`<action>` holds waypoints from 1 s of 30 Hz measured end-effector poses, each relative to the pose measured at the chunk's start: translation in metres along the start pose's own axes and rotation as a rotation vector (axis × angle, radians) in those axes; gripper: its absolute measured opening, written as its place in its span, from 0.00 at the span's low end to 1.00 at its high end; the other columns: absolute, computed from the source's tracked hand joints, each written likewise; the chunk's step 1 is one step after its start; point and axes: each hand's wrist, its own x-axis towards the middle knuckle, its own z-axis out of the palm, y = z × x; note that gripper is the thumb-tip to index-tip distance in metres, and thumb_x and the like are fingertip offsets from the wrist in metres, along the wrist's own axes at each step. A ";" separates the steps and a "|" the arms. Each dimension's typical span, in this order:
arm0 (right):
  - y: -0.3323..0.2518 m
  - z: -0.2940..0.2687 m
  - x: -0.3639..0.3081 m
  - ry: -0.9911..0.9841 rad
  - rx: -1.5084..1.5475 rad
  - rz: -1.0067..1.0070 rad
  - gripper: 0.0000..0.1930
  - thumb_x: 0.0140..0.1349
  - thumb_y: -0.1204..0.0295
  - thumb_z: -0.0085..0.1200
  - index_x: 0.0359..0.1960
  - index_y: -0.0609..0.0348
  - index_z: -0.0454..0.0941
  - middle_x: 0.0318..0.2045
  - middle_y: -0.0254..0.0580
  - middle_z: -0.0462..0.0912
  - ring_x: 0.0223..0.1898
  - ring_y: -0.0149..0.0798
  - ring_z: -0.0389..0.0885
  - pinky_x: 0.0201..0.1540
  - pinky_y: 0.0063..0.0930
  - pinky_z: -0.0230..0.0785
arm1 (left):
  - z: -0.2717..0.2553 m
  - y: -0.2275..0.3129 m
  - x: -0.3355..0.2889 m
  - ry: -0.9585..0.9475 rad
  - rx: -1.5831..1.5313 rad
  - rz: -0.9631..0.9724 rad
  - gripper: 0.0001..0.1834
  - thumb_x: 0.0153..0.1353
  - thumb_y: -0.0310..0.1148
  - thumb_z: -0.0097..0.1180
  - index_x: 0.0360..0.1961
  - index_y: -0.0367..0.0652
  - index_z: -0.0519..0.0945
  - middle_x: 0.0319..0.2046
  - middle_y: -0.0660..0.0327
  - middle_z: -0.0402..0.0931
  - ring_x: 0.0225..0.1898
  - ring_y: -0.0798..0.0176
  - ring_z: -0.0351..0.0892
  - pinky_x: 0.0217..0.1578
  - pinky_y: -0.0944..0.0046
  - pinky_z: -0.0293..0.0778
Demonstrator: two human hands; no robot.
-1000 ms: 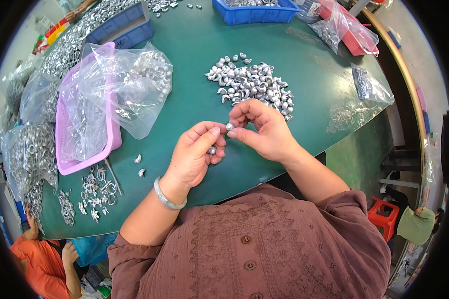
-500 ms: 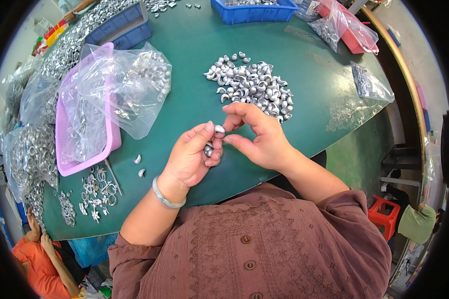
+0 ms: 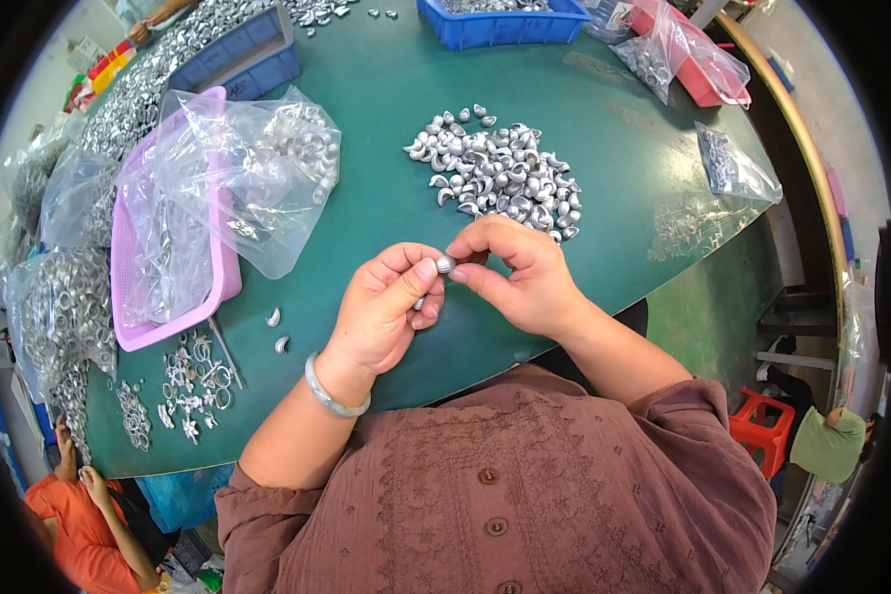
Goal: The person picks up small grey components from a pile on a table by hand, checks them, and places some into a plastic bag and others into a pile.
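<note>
- Likely step: handling 1 ribbed, rounded silver metal piece (image 3: 445, 264), pinched by left hand (image 3: 377, 300) and right hand (image 3: 527, 279).
- Left also grips a 2nd silver piece (image 3: 419, 303).
- Silver crescent-piece heap (image 3: 505, 170): 1 o'clock from hands.
- Next move probably calls for 1 pinch loosening.

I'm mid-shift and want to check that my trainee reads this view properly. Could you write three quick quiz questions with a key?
1. Multiple choice: what colour is the basket on the left, with clear bags in it?
a) black
b) lilac
c) green

2. True or false: the heap of curved silver pieces lies directly on the green table.

3. Short answer: which of the person's hands are touching the ribbed silver piece in front of them?

Key:
1. b
2. True
3. Both: the left hand and the right hand meet at it with their fingertips.
</note>
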 end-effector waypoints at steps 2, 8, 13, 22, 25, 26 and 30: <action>0.001 0.000 -0.001 0.005 0.045 0.016 0.07 0.47 0.83 0.54 0.28 0.62 0.73 0.25 0.37 0.74 0.27 0.31 0.74 0.30 0.22 0.67 | 0.001 0.000 0.000 -0.009 0.000 -0.001 0.07 0.58 0.32 0.49 0.34 0.41 0.72 0.23 0.67 0.69 0.20 0.76 0.63 0.17 0.80 0.57; 0.003 0.002 -0.002 0.021 0.133 0.037 0.06 0.47 0.83 0.54 0.28 0.62 0.72 0.25 0.37 0.74 0.27 0.29 0.73 0.30 0.21 0.67 | 0.002 0.000 0.000 0.004 0.003 0.027 0.07 0.58 0.32 0.49 0.34 0.40 0.72 0.23 0.66 0.69 0.19 0.76 0.63 0.17 0.80 0.57; -0.002 -0.002 0.002 0.005 -0.009 -0.060 0.08 0.44 0.84 0.55 0.27 0.61 0.72 0.25 0.38 0.74 0.28 0.35 0.73 0.30 0.24 0.66 | 0.001 -0.001 -0.001 0.008 -0.004 0.035 0.08 0.58 0.31 0.49 0.37 0.40 0.73 0.26 0.66 0.71 0.21 0.75 0.64 0.19 0.79 0.58; -0.006 0.000 0.003 0.030 -0.251 -0.356 0.11 0.39 0.85 0.55 0.27 0.59 0.72 0.26 0.38 0.73 0.29 0.40 0.72 0.30 0.28 0.65 | -0.004 -0.006 0.002 -0.054 -0.060 0.112 0.09 0.59 0.28 0.47 0.40 0.40 0.73 0.28 0.66 0.71 0.24 0.75 0.66 0.23 0.76 0.61; -0.004 -0.002 0.001 0.071 -0.240 -0.314 0.11 0.40 0.85 0.55 0.27 0.60 0.72 0.27 0.39 0.73 0.29 0.41 0.72 0.31 0.28 0.65 | -0.006 -0.005 0.003 -0.104 -0.108 0.117 0.09 0.59 0.29 0.46 0.40 0.40 0.73 0.31 0.65 0.71 0.26 0.73 0.67 0.24 0.76 0.61; -0.003 -0.003 0.001 0.073 -0.249 -0.307 0.11 0.40 0.85 0.54 0.27 0.60 0.72 0.27 0.39 0.73 0.30 0.41 0.72 0.31 0.28 0.65 | -0.005 -0.004 0.003 -0.114 -0.141 0.111 0.09 0.60 0.29 0.46 0.40 0.40 0.72 0.32 0.64 0.71 0.27 0.72 0.67 0.25 0.75 0.63; 0.000 -0.007 0.001 0.073 -0.270 -0.276 0.10 0.40 0.85 0.54 0.26 0.60 0.71 0.27 0.40 0.74 0.30 0.41 0.72 0.31 0.28 0.66 | -0.006 -0.001 0.004 -0.073 -0.180 0.059 0.09 0.60 0.29 0.44 0.41 0.40 0.70 0.34 0.62 0.71 0.32 0.67 0.72 0.31 0.71 0.70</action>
